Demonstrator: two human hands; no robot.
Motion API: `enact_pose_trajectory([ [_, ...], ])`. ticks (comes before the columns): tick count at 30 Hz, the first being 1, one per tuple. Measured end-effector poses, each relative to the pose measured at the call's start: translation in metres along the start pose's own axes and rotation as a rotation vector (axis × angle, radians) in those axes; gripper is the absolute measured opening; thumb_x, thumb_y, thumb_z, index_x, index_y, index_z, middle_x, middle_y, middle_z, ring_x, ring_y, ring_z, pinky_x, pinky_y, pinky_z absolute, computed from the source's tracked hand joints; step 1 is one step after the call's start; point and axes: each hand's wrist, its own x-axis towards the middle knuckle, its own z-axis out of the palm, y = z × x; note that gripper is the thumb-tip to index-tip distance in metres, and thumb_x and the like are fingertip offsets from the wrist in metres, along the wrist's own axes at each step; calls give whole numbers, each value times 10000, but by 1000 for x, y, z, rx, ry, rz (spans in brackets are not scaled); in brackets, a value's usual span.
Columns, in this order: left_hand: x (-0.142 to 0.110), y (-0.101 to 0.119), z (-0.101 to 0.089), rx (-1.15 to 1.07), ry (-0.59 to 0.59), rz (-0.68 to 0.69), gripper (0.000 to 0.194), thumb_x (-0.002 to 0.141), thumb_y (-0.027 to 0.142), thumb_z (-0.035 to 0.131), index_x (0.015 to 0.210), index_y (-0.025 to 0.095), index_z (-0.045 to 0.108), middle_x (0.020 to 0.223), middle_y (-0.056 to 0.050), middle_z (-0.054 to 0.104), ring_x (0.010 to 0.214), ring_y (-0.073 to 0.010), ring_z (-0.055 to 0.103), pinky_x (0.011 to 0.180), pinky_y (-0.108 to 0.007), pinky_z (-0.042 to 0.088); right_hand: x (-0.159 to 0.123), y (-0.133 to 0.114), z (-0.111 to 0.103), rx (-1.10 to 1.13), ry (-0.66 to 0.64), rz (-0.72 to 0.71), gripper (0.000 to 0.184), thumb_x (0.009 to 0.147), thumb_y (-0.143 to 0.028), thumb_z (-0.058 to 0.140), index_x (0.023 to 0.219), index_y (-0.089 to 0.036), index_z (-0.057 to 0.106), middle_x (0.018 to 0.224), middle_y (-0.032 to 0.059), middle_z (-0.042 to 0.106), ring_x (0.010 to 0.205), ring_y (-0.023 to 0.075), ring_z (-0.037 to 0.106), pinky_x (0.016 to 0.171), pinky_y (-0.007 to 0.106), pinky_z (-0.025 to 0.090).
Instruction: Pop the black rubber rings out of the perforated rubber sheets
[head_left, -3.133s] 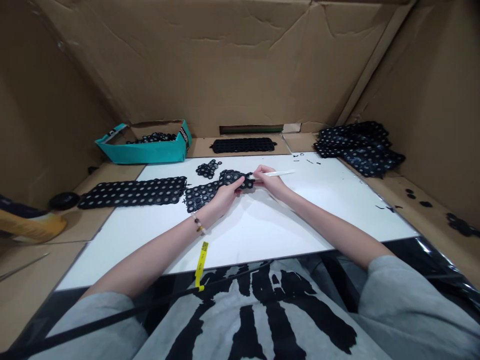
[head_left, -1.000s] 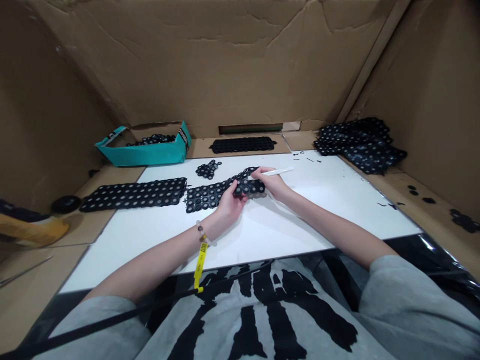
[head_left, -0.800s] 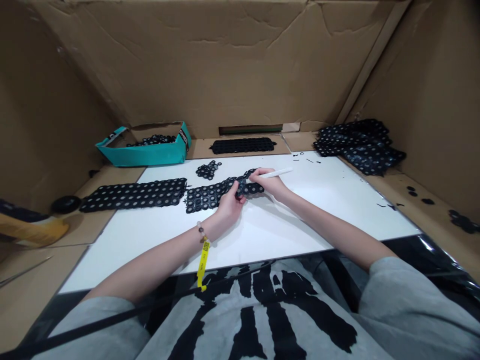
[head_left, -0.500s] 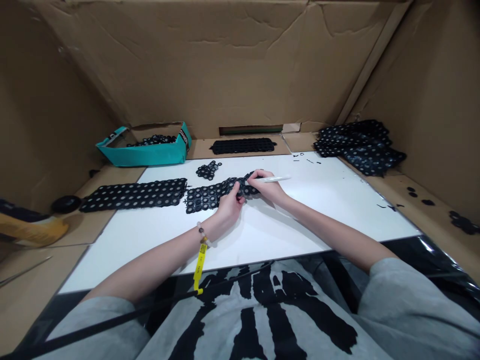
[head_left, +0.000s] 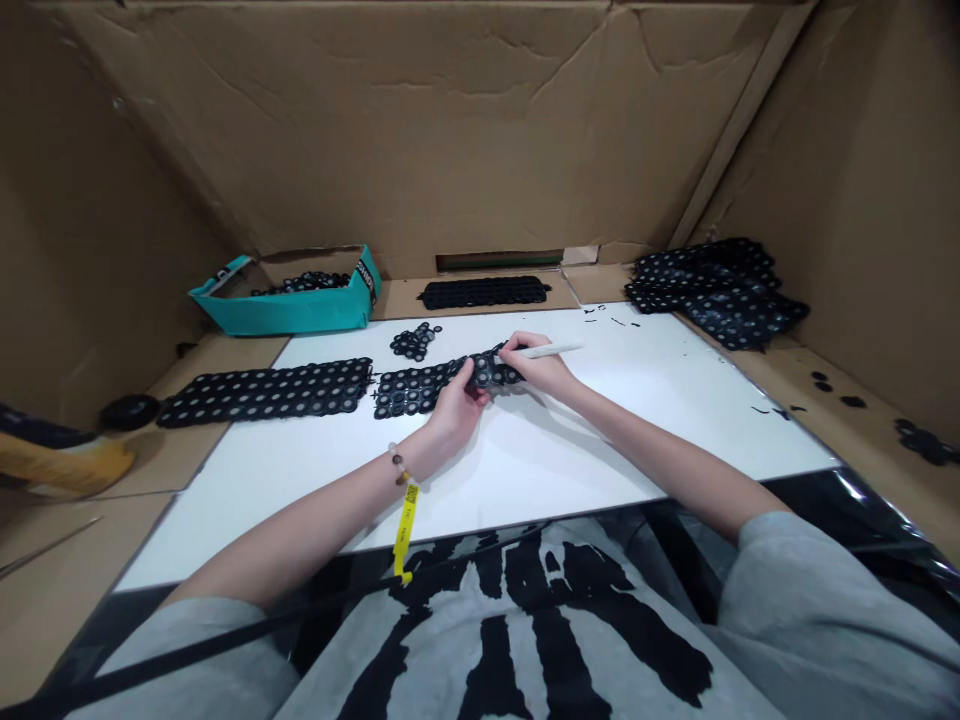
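Note:
A black sheet of joined rubber rings (head_left: pixel 409 388) lies on the white board, its right part slightly lifted. My left hand (head_left: pixel 456 408) pinches the sheet's near edge, thumb on top and fingers underneath. In my right hand (head_left: pixel 541 366) is a slim white pen-like tool (head_left: pixel 559 348), its back end pointing right; the tip is hidden by the fingers at the sheet's right end. Behind the sheet sits a small heap of loose black rings (head_left: pixel 415 341). Another black ring sheet (head_left: pixel 266 392) rests flat to the left.
A teal box (head_left: pixel 289 308) with black rings stands back left. One dark strip (head_left: pixel 484 291) lies behind the white board (head_left: pixel 570 480), and stacked ring sheets (head_left: pixel 712 290) sit back right. Black scraps (head_left: pixel 926 440) lie at right, a yellow-and-dark container (head_left: pixel 60 460) at left. Cardboard walls surround the board.
The ring sheet's right part looks flatter and less bunched. My right hand and the white tool have shifted slightly, the tool's back end rising. My left hand keeps its hold.

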Motion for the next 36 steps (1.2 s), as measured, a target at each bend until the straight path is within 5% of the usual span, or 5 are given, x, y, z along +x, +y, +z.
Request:
enact_pose_trajectory([
  [12,3,1,-2,-95,49,9,197,839,194,702,703,152,565,590,16,485,519,-85,400,466,-234,298,17,0,-22,68,-68,112,225,692,-402,637,647,-190,577,613,-15,589,572,136,509,560,260,375],
  [17,-1,2,-1,-68,76,37,246,752,178,789,682,146,556,579,32,474,529,-74,402,486,-234,307,20,-7,-52,-65,172,19,272,770,-475,652,773,-207,608,516,-32,555,488,131,519,554,262,405],
  [19,-2,1,0,-49,79,46,253,735,183,798,674,145,556,583,32,487,531,-73,409,494,-239,310,16,-10,-49,-3,198,9,282,767,-477,667,792,-202,614,545,-19,582,502,127,530,542,259,418],
  [26,-1,-2,1,3,61,78,174,708,176,770,697,135,601,660,3,596,544,-81,454,507,-248,321,-4,-25,-1,330,-103,198,184,685,-335,729,743,-168,681,686,20,667,626,134,614,641,276,525],
  [36,-1,-3,0,41,33,83,209,698,206,808,670,118,621,623,3,566,551,-79,445,524,-245,319,-6,-30,-6,270,-102,272,101,658,-159,668,743,-167,722,617,23,677,599,151,624,646,293,534],
])
